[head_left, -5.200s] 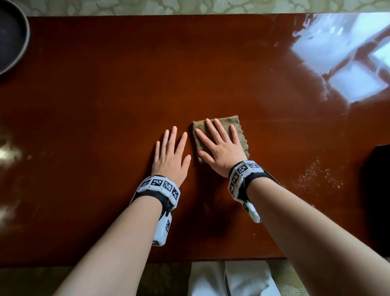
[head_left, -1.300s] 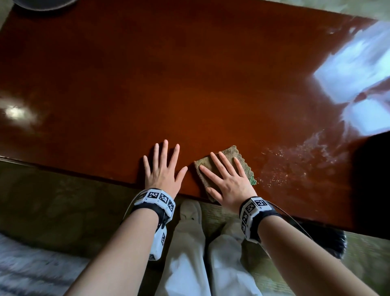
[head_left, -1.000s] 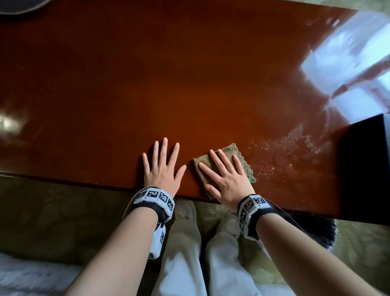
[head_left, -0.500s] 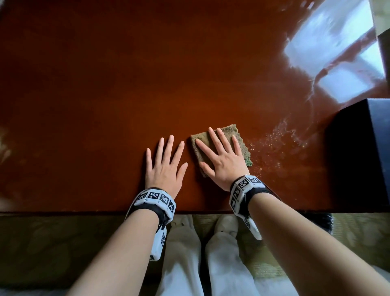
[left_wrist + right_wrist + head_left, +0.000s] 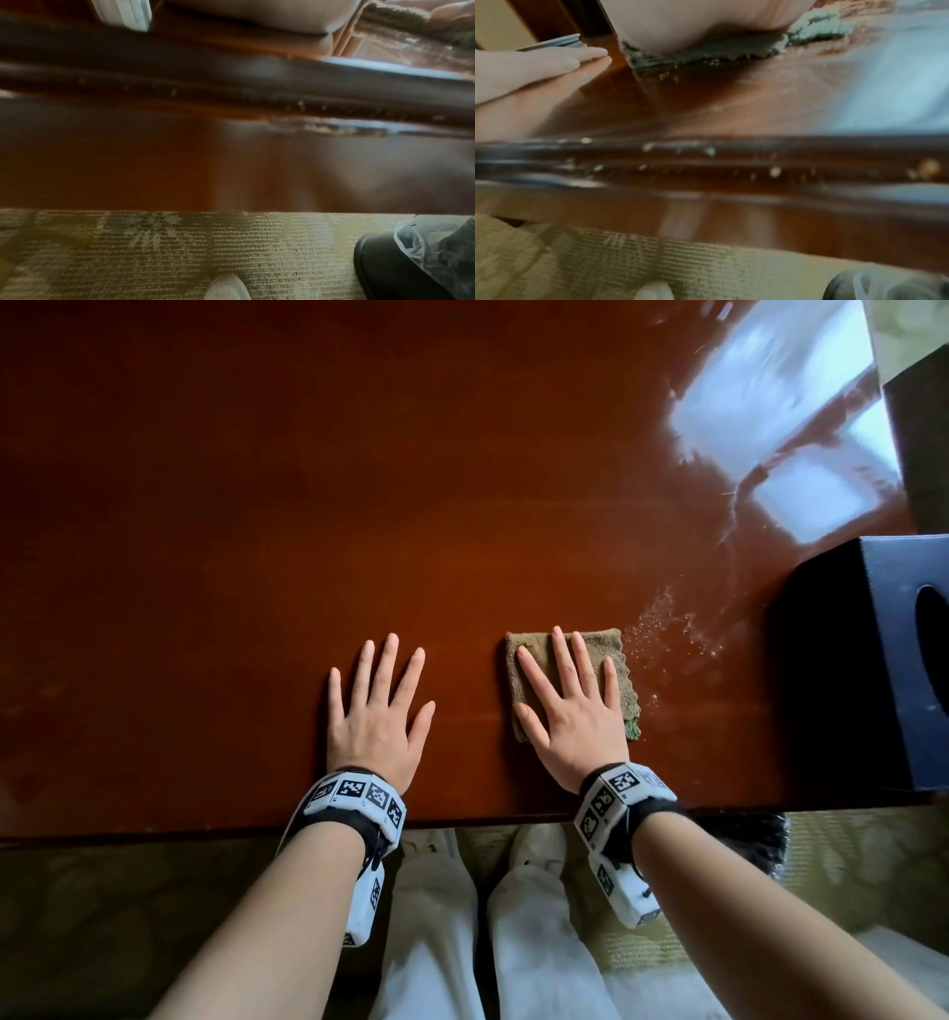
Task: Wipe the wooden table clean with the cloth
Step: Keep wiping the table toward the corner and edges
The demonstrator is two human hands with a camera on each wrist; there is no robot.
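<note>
The glossy red-brown wooden table [image 5: 359, 505] fills the head view. A folded olive-brown cloth [image 5: 624, 680] with a green underside lies near the front edge. My right hand [image 5: 565, 706] presses flat on it with straight, spread fingers. In the right wrist view the cloth's frayed edge [image 5: 706, 54] shows under the palm. My left hand [image 5: 380, 706] lies flat on the bare wood to the left of the cloth, fingers spread. Pale crumbs and dust [image 5: 662, 634] are scattered just right of the cloth.
A dark blue box [image 5: 873, 670] stands on the table's right end, close to the crumbs. The table's front edge [image 5: 205, 829] runs just behind my wrists. Below it are patterned carpet [image 5: 180, 243], my white-clad legs [image 5: 462, 942] and a dark bin with a plastic liner [image 5: 411, 263].
My right hand has slid the cloth away from the front edge, further onto the table, toward the crumbs. The left hand stays flat beside it. The dark box has come into view.
</note>
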